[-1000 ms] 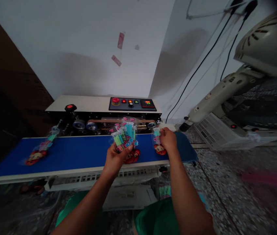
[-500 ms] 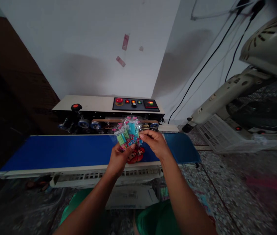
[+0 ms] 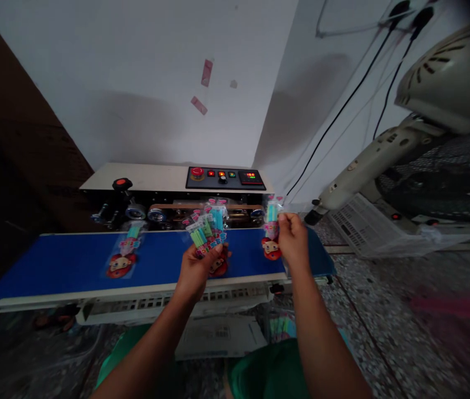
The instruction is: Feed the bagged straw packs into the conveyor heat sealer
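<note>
My left hand (image 3: 199,269) is closed round a fanned bundle of clear packets (image 3: 207,230) with green and blue sticks and red cartoon faces, held above the blue conveyor belt (image 3: 72,263). My right hand (image 3: 293,239) pinches a single packet (image 3: 271,233) upright at the belt's right end, near the sealer's intake. Another packet (image 3: 123,256) lies flat on the belt to the left. Behind the belt stands the band sealer (image 3: 155,180) with its control panel (image 3: 224,178).
A grey fan (image 3: 434,111) lies tipped over at the right on a speckled floor (image 3: 367,310). Black cables (image 3: 342,105) run down the white wall. A brown panel (image 3: 19,149) stands at the left. More packets (image 3: 281,324) lie under the belt near my knees.
My right hand drew one packet out of the bundle and carried it right to the belt's end. A packet on the belt has travelled left along it.
</note>
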Demonstrator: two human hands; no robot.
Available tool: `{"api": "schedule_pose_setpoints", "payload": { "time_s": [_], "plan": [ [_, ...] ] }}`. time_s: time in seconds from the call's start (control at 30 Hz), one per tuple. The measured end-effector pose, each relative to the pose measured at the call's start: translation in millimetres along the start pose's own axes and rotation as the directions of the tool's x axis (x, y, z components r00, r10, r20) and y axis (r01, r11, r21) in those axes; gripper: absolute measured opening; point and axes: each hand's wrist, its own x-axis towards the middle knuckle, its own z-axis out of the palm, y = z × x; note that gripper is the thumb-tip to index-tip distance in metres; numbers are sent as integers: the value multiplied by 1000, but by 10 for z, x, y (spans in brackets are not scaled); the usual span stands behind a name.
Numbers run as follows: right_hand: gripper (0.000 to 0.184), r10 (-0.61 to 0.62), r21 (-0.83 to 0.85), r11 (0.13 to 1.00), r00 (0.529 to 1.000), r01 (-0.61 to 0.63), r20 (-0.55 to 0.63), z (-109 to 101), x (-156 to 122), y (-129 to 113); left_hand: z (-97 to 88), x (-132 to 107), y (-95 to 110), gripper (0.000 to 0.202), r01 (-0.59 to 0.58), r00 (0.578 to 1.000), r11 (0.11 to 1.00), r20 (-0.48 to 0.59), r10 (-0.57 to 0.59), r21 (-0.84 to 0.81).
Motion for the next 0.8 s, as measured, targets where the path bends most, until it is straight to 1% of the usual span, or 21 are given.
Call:
{"api": "schedule_pose_setpoints", "payload": {
  "time_s": [0.03, 0.07, 0.13, 0.2, 0.23, 0.3, 0.4, 0.47, 0.5, 0.53, 0.57, 0.6, 0.63, 0.67, 0.7, 0.73, 0.8],
  "plan": [
    [31, 4, -121, 993, 1000, -8, -31, -74, 59, 96, 7, -5, 20, 35, -2, 1000, 1000, -5, 2, -7],
    [31, 27, -242, 970, 999, -35, -37, -135, 111, 190, 15, -12, 40, 36, -3, 1000, 1000, -8, 3, -16],
    [30, 105, -440, 893, 994, -97, -6, -200, 182, 342, 32, -26, 69, 38, 6, 1000, 1000, -4, -6, -29],
    [30, 184, -568, 813, 982, -125, 47, -180, 212, 419, 41, -39, 78, 39, 18, 1000, 1000, 10, -18, -22],
    [30, 207, -607, 786, 976, -122, 73, -143, 214, 428, 42, -42, 74, 39, 25, 999, 1000, 20, -25, -8],
    [30, 227, -644, 759, 965, -92, 129, -38, 205, 399, 33, -42, 52, 38, 28, 999, 999, 32, -29, 25],
    [29, 197, -623, 782, 954, -13, 228, 115, 162, 277, 3, -23, 1, 36, 21, 999, 999, 38, -22, 44],
    [31, 116, -526, 849, 959, 39, 258, 180, 103, 155, -16, -2, -28, 34, -8, 1000, 999, 10, 8, 38],
    [33, 68, -423, 904, 960, 56, 272, 201, 61, 82, -22, 7, -38, 34, -24, 1000, 999, -8, 25, 37],
    [36, 24, -274, 960, 955, 61, 297, 219, 9, 1, -25, 14, -45, 33, -43, 999, 998, -23, 43, 38],
    [40, -15, -90, 995, 940, 49, 340, 237, -50, -85, -25, 19, -49, 32, -62, 997, 997, -33, 63, 38],
    [41, -55, 98, 995, 916, 17, 398, 257, -115, -172, -22, 21, -51, 32, -75, 997, 996, -33, 76, 37],
    [41, -92, 252, 967, 886, -29, 455, 281, -181, -255, -16, 21, -51, 31, -82, 996, 996, -27, 83, 33],
    [40, -122, 357, 931, 861, -73, 494, 309, -244, -328, -11, 19, -51, 31, -86, 996, 996, -18, 87, 29],
    [37, -141, 419, 903, 849, -101, 510, 341, -299, -388, -5, 15, -52, 31, -89, 996, 996, -10, 89, 24],
    [34, -150, 454, 884, 854, -110, 499, 373, -343, -431, 0, 12, -53, 30, -90, 996, 996, -1, 90, 20],
    [30, -137, 495, 864, 899, -98, 416, 424, -385, -462, 2, 7, -55, 31, -94, 996, 996, 3, 94, 12]
  ]
}}
